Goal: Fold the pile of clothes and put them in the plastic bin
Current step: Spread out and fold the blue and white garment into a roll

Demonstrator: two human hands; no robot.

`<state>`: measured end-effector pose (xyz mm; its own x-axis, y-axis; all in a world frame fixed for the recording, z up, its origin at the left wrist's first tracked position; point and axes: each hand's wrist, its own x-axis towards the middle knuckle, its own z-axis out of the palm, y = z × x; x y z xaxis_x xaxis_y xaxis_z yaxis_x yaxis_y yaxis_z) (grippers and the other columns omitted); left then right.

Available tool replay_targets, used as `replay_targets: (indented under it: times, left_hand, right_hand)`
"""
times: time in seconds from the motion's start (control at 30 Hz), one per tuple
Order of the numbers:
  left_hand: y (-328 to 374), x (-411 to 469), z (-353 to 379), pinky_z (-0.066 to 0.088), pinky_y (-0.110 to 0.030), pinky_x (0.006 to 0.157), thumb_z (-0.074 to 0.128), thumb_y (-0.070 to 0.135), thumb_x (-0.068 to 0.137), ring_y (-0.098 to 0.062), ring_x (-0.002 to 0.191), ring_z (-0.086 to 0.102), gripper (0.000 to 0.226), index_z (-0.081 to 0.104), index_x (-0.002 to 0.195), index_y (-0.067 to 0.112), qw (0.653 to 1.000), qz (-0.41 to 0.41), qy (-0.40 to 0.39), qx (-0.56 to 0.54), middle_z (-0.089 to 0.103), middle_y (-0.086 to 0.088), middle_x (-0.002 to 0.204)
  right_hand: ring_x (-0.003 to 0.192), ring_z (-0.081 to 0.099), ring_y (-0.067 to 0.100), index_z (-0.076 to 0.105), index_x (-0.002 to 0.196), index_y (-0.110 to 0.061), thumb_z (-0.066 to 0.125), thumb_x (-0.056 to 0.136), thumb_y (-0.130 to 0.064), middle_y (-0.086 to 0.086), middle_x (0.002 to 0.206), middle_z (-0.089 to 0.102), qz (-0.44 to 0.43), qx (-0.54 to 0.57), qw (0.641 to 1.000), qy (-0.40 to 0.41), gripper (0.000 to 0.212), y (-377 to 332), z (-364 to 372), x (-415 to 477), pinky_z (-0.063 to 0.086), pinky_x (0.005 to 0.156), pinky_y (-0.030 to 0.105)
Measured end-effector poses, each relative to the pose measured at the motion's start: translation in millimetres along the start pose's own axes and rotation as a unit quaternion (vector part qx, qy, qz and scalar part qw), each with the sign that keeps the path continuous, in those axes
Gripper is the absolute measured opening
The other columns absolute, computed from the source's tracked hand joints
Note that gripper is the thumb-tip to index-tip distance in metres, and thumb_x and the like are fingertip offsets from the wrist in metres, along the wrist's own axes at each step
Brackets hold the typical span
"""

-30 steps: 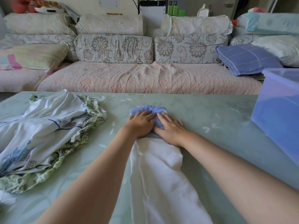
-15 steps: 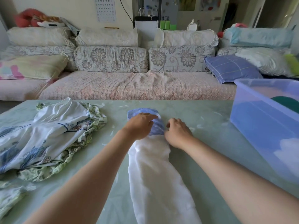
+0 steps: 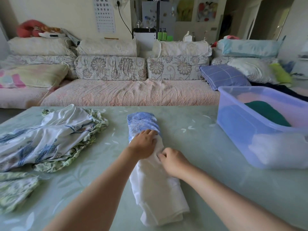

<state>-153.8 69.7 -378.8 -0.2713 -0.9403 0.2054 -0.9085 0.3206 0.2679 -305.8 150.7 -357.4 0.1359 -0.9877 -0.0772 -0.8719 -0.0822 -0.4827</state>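
Observation:
A long folded white garment [image 3: 156, 189] with a blue patterned far end lies lengthwise in the middle of the green table [image 3: 208, 185]. My left hand [image 3: 144, 144] presses flat on it just below the blue part. My right hand [image 3: 173, 161] sits beside it on the garment's right edge, fingers curled and pinching the white cloth. A pile of white, blue-flowered and green-flowered clothes [image 3: 46, 139] lies at the left. The clear bluish plastic bin [image 3: 246, 135] stands at the right, holding a dark green item and white cloth.
More green-flowered cloth [image 3: 15, 189] lies at the table's near left corner. A sofa [image 3: 133, 92] with many cushions runs along the far side of the table. Bare tabletop shows between the garment and the bin.
Both hands have slid toward me along the garment, uncovering its blue end. My right hand has moved from the blue end to the white part and curled its fingers.

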Motion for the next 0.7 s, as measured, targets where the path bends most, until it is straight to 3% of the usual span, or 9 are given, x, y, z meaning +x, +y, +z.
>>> replay_targets:
  times: [0.1, 0.2, 0.3, 0.33, 0.43, 0.53, 0.6, 0.7]
  left_hand:
    - [0, -15, 4, 0.026, -0.038, 0.113, 0.018, 0.060, 0.089, -0.022, 0.140, 0.033, 0.063, 0.038, 0.145, 0.036, 0.997, -0.018, -0.044, 0.055, 0.037, 0.007, 0.153]
    - [-9, -25, 10, 0.011, -0.048, 0.120, 0.024, 0.069, 0.093, -0.018, 0.150, 0.002, 0.064, 0.011, 0.152, 0.046, 0.988, -0.064, -0.114, 0.075, 0.007, 0.010, 0.163]
    - [-11, -32, 16, 0.006, -0.051, 0.120, 0.026, 0.073, 0.090, -0.019, 0.151, -0.004, 0.071, 0.005, 0.152, 0.047, 0.988, -0.078, -0.104, 0.087, 0.001, 0.008, 0.164]
    - [-9, -34, 16, 0.004, -0.052, 0.120, 0.024, 0.077, 0.087, -0.019, 0.151, -0.003, 0.075, 0.006, 0.153, 0.046, 0.987, -0.074, -0.089, 0.107, 0.001, 0.007, 0.164]
    - [0, -36, 8, 0.008, -0.048, 0.119, 0.030, 0.071, 0.087, -0.023, 0.149, 0.010, 0.072, 0.027, 0.151, 0.037, 0.983, -0.016, -0.025, 0.179, 0.012, 0.004, 0.162]
    - [17, -45, -4, 0.028, -0.039, 0.106, 0.042, 0.059, 0.086, -0.025, 0.131, 0.037, 0.061, 0.045, 0.138, 0.028, 0.980, 0.051, 0.011, 0.194, 0.039, 0.002, 0.140]
    - [20, -63, 3, 0.031, -0.041, 0.107, 0.038, 0.070, 0.080, -0.027, 0.132, 0.038, 0.080, 0.042, 0.143, 0.021, 0.990, 0.045, -0.014, 0.134, 0.041, -0.001, 0.143]
    - [12, -90, 10, 0.009, -0.037, 0.120, 0.016, 0.087, 0.057, -0.019, 0.150, 0.008, 0.120, 0.014, 0.156, 0.019, 0.991, 0.029, -0.076, 0.111, 0.011, 0.001, 0.163]
  right_hand:
    - [0.120, 0.056, 0.033, 0.057, 0.117, -0.004, 0.048, 0.104, -0.033, 0.020, 0.127, 0.062, 0.020, -0.018, 1.000, -0.001, 0.034, 3, -3, -14, 0.041, 0.086, 0.033]
    - [0.120, 0.058, 0.034, 0.055, 0.124, 0.001, 0.051, 0.102, -0.030, 0.022, 0.127, 0.061, 0.017, -0.101, 0.993, -0.057, 0.038, 8, -7, -24, 0.044, 0.086, 0.031]
    - [0.089, 0.072, 0.032, 0.067, 0.107, -0.001, 0.055, 0.091, -0.024, 0.016, 0.080, 0.068, 0.021, -0.142, 0.980, -0.139, 0.030, 8, -12, -32, 0.050, 0.061, 0.029]
    - [0.086, 0.072, 0.030, 0.066, 0.106, -0.004, 0.057, 0.085, -0.024, 0.012, 0.075, 0.066, 0.025, -0.156, 0.978, -0.135, 0.030, 7, -14, -35, 0.051, 0.062, 0.028]
    - [0.116, 0.059, 0.032, 0.045, 0.121, -0.013, 0.060, 0.080, -0.030, 0.011, 0.116, 0.057, -0.022, -0.204, 0.979, -0.017, 0.047, 6, -18, -38, 0.046, 0.089, 0.036]
    - [0.131, 0.041, 0.031, 0.041, 0.130, -0.021, 0.056, 0.082, -0.031, 0.008, 0.140, 0.038, -0.184, -0.200, 0.960, 0.067, 0.052, 10, -10, -35, 0.034, 0.106, 0.041]
    - [0.148, 0.020, 0.024, 0.032, 0.147, -0.022, 0.053, 0.088, -0.037, 0.006, 0.162, 0.016, -0.221, -0.177, 0.959, 0.002, 0.065, 16, 0, -30, 0.019, 0.119, 0.044]
    - [0.153, -0.008, 0.012, 0.005, 0.160, -0.021, 0.036, 0.094, -0.060, -0.001, 0.167, -0.011, -0.178, -0.208, 0.957, -0.098, 0.083, 30, 16, -25, 0.003, 0.123, 0.047]
